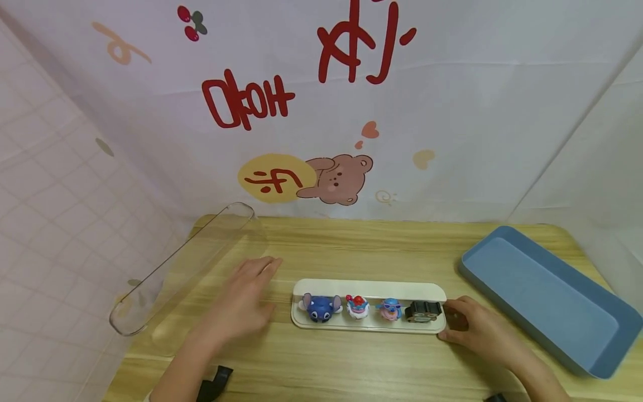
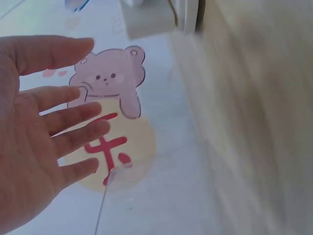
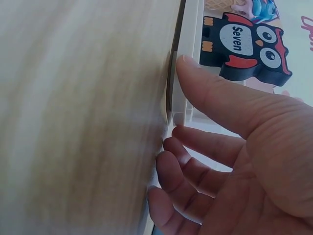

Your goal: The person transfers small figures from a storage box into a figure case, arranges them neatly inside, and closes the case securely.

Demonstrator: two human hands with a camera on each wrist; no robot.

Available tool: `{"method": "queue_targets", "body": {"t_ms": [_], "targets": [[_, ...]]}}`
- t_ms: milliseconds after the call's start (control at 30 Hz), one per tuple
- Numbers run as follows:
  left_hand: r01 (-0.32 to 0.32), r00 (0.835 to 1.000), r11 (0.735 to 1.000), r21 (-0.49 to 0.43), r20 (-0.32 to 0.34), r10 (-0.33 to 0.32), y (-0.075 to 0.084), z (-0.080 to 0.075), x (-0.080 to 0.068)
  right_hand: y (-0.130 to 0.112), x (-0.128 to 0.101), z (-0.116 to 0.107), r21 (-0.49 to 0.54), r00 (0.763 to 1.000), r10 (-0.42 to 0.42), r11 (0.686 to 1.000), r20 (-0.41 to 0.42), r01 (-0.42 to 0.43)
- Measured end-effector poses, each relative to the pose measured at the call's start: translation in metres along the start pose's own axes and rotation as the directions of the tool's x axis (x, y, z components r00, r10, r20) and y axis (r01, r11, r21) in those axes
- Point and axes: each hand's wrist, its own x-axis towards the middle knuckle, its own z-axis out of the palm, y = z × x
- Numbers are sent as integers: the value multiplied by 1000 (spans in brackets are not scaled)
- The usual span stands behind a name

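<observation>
A long white tray (image 1: 369, 289) with rounded ends sits on the wooden table. Standing in it in a row are a dark-blue big-eared figurine (image 1: 320, 308), a red-and-white figurine (image 1: 358, 307), a blue-and-pink figurine with sunglasses (image 1: 390, 309) and a black owl figure (image 3: 238, 45) marked "Seven". My right hand (image 1: 474, 326) holds the tray's right end, thumb at the front corner, fingers round the end. To the left of the tray, my left hand (image 1: 243, 304) is held apart from it, holding nothing; its fingers look extended in the left wrist view.
A clear plastic cover (image 1: 188, 262) lies slantwise at the left, beyond my left hand. On the right is a blue rectangular tray (image 1: 552, 304), set at an angle. A white printed cloth (image 1: 452, 111) hangs behind the table (image 1: 351, 363).
</observation>
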Motion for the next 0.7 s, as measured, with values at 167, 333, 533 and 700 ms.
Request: {"method": "queue_targets", "body": {"t_ms": [167, 333, 533, 700], "targets": [[-8, 998, 997, 83, -60, 13, -9, -19, -2, -1, -1, -2, 9, 1000, 7, 1000, 6, -7], [6, 996, 978, 209, -85, 12, -20, -39, -7, -2, 0, -1, 5, 1000, 12, 1000, 14, -12], [50, 983, 959, 279, -182, 2, -34, -52, -15, -3, -1, 0, -3, 1000, 12, 1000, 12, -12], [122, 972, 957, 262, -227, -61, -47, -55, -20, -3, -2, -1, 1, 1000, 17, 1000, 14, -17]]}}
